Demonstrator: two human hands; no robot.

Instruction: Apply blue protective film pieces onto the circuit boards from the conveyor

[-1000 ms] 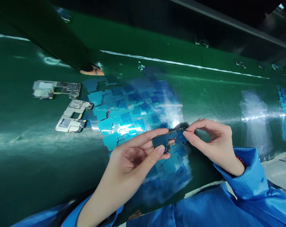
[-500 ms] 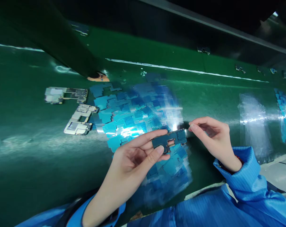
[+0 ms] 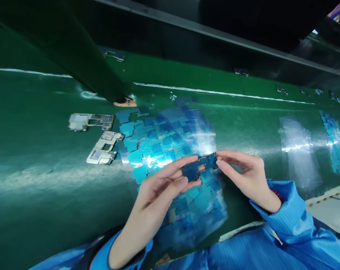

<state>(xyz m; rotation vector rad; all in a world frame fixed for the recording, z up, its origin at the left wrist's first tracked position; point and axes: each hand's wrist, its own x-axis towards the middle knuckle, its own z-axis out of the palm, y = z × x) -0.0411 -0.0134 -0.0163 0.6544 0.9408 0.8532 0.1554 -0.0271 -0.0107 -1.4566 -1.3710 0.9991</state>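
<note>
gripping a dark-blue, flat circuit board with a rectangular cutout (image 3: 190,170) by one end in the left hand (image 3: 157,191), pinching its other end in the right hand (image 3: 247,170); held above overlapping glossy blue film pieces (image 3: 158,146), spread across a smooth green tabletop (image 3: 46,210).

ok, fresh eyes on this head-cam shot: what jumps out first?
Probably the spread of glossy, overlapping blue pieces in mid-picture, with a bright glare on it. Just in front, the left hand grips a dark circuit board, with the fingertips of the right hand at its right end. Two silvery boards also stand out against the green surface, left of the blue spread.
</note>
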